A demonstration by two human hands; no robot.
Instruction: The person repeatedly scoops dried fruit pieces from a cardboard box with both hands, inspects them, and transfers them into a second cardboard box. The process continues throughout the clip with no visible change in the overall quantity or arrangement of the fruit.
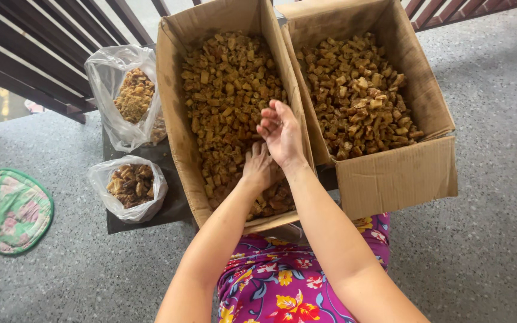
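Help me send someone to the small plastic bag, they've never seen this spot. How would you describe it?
Start at the two open cardboard boxes of brown chunks. Left of them, on a dark low table, stand two clear bags. Take the smaller bag, nearer the person, with darker pieces than the taller bag behind.

Single head-worn view, looking steeply down, close over two boxes

open above chunks | blocked: box walls (shared middle), bags left
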